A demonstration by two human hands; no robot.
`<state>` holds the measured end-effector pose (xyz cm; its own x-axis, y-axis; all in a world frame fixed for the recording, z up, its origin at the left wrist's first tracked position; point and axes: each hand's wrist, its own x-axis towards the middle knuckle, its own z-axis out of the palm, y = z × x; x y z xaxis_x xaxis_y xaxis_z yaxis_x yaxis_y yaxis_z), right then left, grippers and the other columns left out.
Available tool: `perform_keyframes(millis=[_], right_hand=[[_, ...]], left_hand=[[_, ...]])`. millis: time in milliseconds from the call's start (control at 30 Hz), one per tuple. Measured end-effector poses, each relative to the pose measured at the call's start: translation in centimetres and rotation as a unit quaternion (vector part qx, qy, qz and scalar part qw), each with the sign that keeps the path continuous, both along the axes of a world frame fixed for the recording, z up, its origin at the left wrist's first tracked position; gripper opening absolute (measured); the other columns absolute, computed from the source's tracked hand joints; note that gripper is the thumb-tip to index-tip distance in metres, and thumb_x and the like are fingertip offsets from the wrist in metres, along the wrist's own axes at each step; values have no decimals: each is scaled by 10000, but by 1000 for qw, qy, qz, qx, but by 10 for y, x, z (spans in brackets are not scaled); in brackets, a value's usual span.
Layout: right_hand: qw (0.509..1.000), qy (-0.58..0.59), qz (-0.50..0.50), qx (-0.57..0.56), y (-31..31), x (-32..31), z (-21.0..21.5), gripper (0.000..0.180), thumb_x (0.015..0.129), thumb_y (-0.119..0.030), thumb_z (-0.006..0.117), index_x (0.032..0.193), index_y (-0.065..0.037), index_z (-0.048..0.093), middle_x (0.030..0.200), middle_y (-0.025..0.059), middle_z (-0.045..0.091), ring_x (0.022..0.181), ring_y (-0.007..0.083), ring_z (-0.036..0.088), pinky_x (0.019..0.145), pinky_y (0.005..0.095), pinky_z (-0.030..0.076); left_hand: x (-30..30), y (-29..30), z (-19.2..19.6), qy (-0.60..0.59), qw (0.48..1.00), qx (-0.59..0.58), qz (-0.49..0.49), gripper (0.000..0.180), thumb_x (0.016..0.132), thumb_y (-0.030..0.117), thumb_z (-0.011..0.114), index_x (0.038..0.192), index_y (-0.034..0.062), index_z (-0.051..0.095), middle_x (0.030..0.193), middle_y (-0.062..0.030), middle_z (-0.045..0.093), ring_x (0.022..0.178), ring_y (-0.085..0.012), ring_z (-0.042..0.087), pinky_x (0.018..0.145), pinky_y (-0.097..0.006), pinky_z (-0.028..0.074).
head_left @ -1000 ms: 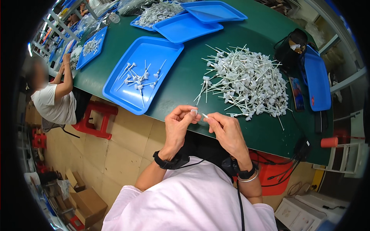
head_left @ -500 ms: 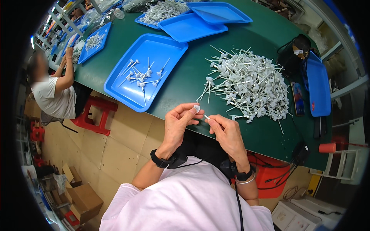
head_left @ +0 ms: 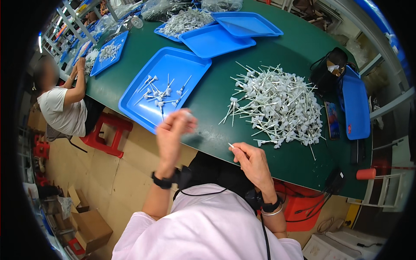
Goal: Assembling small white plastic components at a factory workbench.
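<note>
Head view: The two hands had been close together half a second earlier; they were now well apart. The left hand (head_left: 175,125) had shifted leftward and was motion-blurred beside the near right edge of the blue tray (head_left: 182,60), its fingers pinched on a pale piece (head_left: 188,115), outline unclear. The right hand (head_left: 252,162) had changed little, thumb and forefinger clamped on a thin white stick (head_left: 231,145) at the edge of the green table (head_left: 210,93). The white-headed pieces (head_left: 160,103) lay in the tray as before. The large pile (head_left: 277,104), right of the tray, showed no clear change.
</note>
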<state>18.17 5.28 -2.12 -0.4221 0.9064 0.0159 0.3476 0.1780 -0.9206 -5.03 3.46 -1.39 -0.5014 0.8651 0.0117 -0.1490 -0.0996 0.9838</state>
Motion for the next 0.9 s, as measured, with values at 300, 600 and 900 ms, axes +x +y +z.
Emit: perform_keyframes(millis=[300,600,900], right_hand=[[998,19,-29,-49,1,12,-2,231,996,-187,530,1042,-3,660,638,21,599,486,52,487,442,228,370],[998,-13,-47,-28,-6,27,-1,191,973,-129,537,1068,3,638,669,2,544,575,68,475,534,239,393],[996,21,-88,-14,-4,33,18,217,954,-127,585,1142,-24,621,646,63,576,520,119,527,506,293,417]], left_hand=[[-26,37,9,554,827,22,96,337,792,105,727,1106,27,632,869,-121,669,745,-289,623,718,-385,512],[67,108,-23,565,817,-88,-69,321,786,344,744,762,39,645,731,-151,665,719,-361,652,625,-448,496],[54,85,2,400,904,-33,-144,155,830,144,726,860,4,664,721,-106,666,628,-206,670,547,-331,496]])
